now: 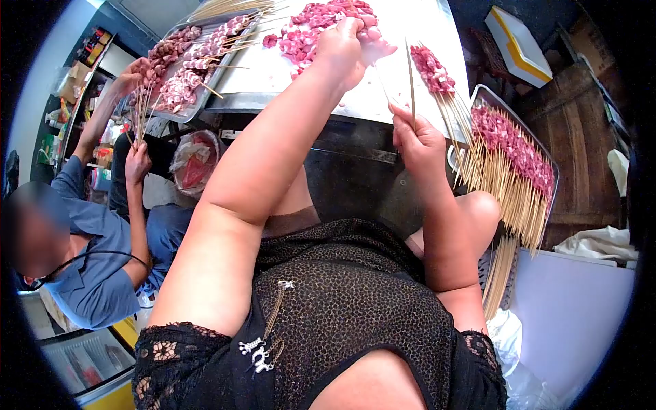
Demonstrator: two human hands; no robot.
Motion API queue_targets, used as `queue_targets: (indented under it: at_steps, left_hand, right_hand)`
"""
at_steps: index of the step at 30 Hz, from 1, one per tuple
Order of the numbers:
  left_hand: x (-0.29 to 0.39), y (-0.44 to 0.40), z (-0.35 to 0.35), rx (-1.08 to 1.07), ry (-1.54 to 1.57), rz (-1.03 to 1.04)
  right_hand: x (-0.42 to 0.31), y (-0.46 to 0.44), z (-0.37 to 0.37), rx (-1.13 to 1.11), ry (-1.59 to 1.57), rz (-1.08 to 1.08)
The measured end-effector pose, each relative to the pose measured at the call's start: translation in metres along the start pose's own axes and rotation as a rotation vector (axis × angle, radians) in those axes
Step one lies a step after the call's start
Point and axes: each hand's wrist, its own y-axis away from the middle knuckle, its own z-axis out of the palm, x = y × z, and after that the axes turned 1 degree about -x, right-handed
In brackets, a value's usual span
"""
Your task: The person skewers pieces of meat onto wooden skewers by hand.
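Note:
My left hand [339,56] reaches over the pile of red meat pieces [301,34] on the white table, its fingers curled together at the meat. What lies under them is partly hidden. My right hand [418,145] is closed around thin wooden skewers [411,82]; one stands nearly upright and another slants toward my left hand. Just right of that hand, threaded meat skewers [434,70] lie on the table, their bare ends toward me.
A tray of meat skewers [516,147] stands at the right. Another metal tray [195,109] holds meat at the left. Beside it, a person [102,232] holds a bundle of sticks. A lined bin [197,160] stands below the table, near a white surface [574,314] at the lower right.

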Motion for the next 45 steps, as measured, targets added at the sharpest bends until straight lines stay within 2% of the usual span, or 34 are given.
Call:
queue_targets:
  at_steps: [2,4,7,12,15,16,19,25,27,29,30,35,37,41,42,43,45]
  left_hand:
    - [0.0,0.001,0.005,0.018,0.01,-0.013]
    - [-0.001,0.003,0.007,0.015,-0.004,-0.006]
    - [-0.007,0.011,0.017,0.044,-0.034,0.006]
    - [-0.002,0.017,0.027,0.055,-0.091,0.006]
    - [-0.002,0.019,0.02,-0.019,-0.15,-0.029]
    - [-0.001,0.021,0.02,-0.116,-0.323,-0.003]
    - [0.0,0.021,0.019,-0.188,-0.272,-0.091]
    - [-0.004,0.009,0.002,-0.102,-0.083,-0.203]
    - [-0.006,0.008,-0.002,-0.072,0.017,-0.179]
    - [-0.01,0.003,-0.013,-0.168,0.23,-0.235]
    - [0.0,0.017,0.003,-0.041,0.171,-0.225]
    - [0.011,0.025,0.006,0.003,0.112,-0.191]
    - [0.014,0.026,0.001,-0.122,0.029,-0.182]
    - [0.037,0.023,0.008,-0.113,-0.063,-0.12]
    - [0.045,0.016,0.002,-0.084,-0.215,-0.036]
    - [0.053,0.007,-0.007,-0.055,-0.366,0.049]
    - [0.058,-0.032,-0.047,-0.028,-0.648,0.074]
  right_hand:
    - [-0.002,0.0,0.001,-0.019,-0.094,0.032]
    - [-0.016,0.001,0.001,-0.041,-0.233,0.18]
    - [-0.03,0.003,0.003,-0.097,-0.393,0.288]
    - [-0.039,0.006,0.009,-0.115,-0.426,0.339]
    - [-0.036,0.009,0.012,-0.097,-0.392,0.328]
    - [-0.035,0.009,0.009,-0.06,-0.396,0.329]
    - [-0.036,0.01,-0.001,0.039,-0.353,0.33]
    - [-0.035,0.019,0.001,0.026,-0.299,0.292]
    - [-0.035,0.023,0.008,0.026,-0.296,0.295]
    - [-0.036,0.027,0.016,-0.004,-0.229,0.311]
    - [-0.035,0.026,0.021,-0.022,-0.257,0.3]
    - [-0.055,0.027,0.038,0.006,-0.257,0.32]
    - [-0.058,0.027,0.04,0.028,-0.2,0.311]
    - [-0.068,0.016,-0.007,0.112,0.1,0.088]
    - [-0.085,0.014,-0.018,0.155,0.211,0.007]
    - [-0.079,0.004,-0.04,0.197,0.371,-0.195]
    - [-0.092,-0.01,-0.064,0.339,0.687,-0.157]
